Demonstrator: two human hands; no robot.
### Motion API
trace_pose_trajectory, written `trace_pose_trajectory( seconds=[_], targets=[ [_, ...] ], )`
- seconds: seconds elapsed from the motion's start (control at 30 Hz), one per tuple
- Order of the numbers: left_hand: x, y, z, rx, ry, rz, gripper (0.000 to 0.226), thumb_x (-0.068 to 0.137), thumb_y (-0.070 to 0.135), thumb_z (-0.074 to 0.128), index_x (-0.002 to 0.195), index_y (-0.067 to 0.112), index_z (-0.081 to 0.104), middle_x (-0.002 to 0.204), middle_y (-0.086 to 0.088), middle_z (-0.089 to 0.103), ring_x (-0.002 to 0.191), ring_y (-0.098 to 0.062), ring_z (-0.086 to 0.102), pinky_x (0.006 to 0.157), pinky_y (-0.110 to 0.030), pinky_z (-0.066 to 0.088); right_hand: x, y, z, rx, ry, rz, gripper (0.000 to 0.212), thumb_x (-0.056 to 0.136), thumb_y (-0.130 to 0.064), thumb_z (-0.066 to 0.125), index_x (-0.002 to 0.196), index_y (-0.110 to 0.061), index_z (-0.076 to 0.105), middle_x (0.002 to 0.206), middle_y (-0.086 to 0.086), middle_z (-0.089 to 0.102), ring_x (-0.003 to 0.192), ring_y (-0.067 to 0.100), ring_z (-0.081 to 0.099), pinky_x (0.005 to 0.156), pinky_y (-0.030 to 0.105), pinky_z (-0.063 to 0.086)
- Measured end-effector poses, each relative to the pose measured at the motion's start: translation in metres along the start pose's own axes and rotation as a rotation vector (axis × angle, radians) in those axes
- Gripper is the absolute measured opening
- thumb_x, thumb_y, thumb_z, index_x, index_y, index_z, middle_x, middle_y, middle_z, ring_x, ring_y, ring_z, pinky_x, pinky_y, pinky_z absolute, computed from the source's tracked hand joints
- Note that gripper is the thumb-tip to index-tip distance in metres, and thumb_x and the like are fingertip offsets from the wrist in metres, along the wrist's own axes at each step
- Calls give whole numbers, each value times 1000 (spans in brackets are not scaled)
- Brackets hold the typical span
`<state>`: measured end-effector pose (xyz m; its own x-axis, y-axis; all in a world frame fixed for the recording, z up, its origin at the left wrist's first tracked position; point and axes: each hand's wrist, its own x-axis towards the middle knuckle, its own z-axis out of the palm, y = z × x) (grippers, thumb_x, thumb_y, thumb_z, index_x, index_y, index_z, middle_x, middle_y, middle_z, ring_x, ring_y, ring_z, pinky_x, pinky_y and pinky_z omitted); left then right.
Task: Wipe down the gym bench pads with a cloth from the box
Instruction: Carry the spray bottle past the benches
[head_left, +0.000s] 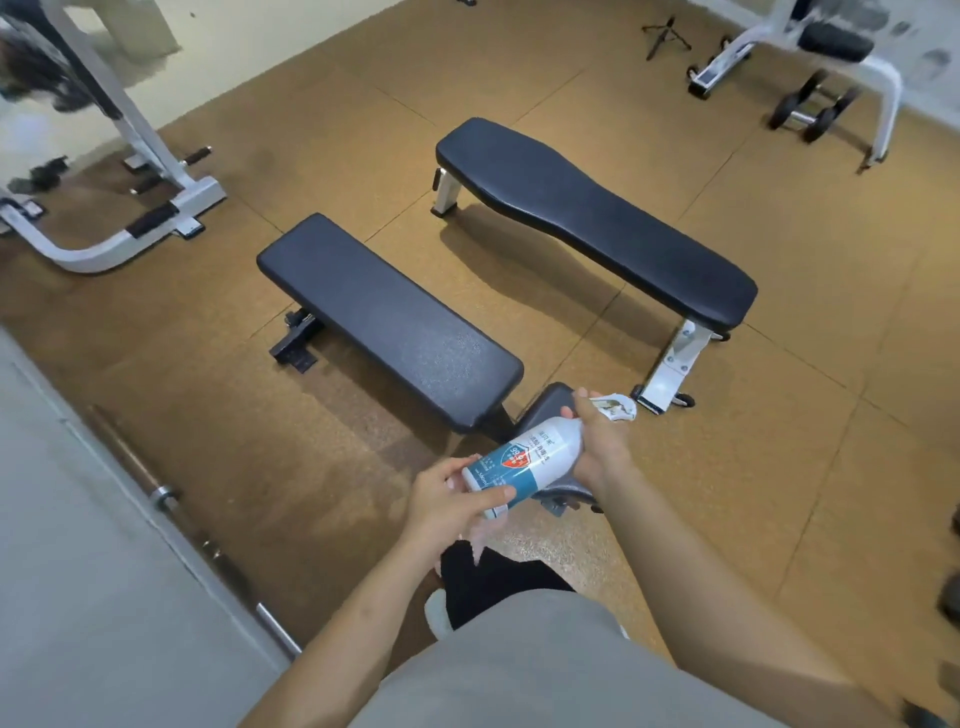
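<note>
Both of my hands hold a white and teal spray bottle (524, 460) lying almost flat in front of me. My left hand (452, 499) grips its base end, and my right hand (597, 447) wraps round its top end. A small crumpled white thing (615, 408) sticks out beyond my right fingers; I cannot tell what it is. Two black padded benches stand on the floor: the near bench pad (384, 317) with its small seat pad (550, 405) partly hidden by the bottle, and a longer far bench pad (597, 218) on white legs.
A white machine frame (130, 171) stands at the left. At the back right are another white bench frame (841, 57) and dumbbells (810, 111). A steel barbell (171, 499) lies along the grey ledge at the left. Brown rubber floor tiles surround the benches.
</note>
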<state>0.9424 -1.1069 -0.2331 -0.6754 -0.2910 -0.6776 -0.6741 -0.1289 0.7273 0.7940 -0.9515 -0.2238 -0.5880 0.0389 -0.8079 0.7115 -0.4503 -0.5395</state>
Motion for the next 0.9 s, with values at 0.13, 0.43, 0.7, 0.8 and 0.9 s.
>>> trace_pose_trajectory(
  seconds=[0.13,0.43,0.7,0.8,0.9],
  targets=[
    [26,30,-36,19,9,-6,68,68,21,95,128,20,62,116,8,69,97,-2,68,65,-14,57,27,10,49,4,10,73,22,91,-24,76,85,-12,58,75,7,60,62,22,61,71,44,60],
    [89,90,-106,92,59,-14,64,74,21,91,130,20,60,118,7,68,96,-3,69,62,-12,55,77,12,164,-34,-37,72,22,90,-19,77,107,-17,63,93,8,68,76,19,69,63,36,60],
    [126,116,-136,128,72,-37,64,72,23,92,127,21,59,122,5,66,99,-6,67,61,-10,54,95,5,228,-124,-57,19,17,89,-20,79,98,-19,64,98,9,70,79,21,70,77,44,60],
    [144,120,-146,171,75,-53,70,69,30,95,130,22,61,127,4,67,104,-9,67,72,-15,58,98,2,247,-142,-42,-22,15,89,-20,78,96,-18,65,98,8,71,77,20,70,78,43,59],
    [158,128,-160,240,25,-36,68,71,28,93,130,24,60,123,11,62,94,0,62,63,-7,51,98,2,263,-141,-17,-62,23,89,-24,79,96,-13,59,84,7,70,61,15,67,63,36,58]
  ],
)
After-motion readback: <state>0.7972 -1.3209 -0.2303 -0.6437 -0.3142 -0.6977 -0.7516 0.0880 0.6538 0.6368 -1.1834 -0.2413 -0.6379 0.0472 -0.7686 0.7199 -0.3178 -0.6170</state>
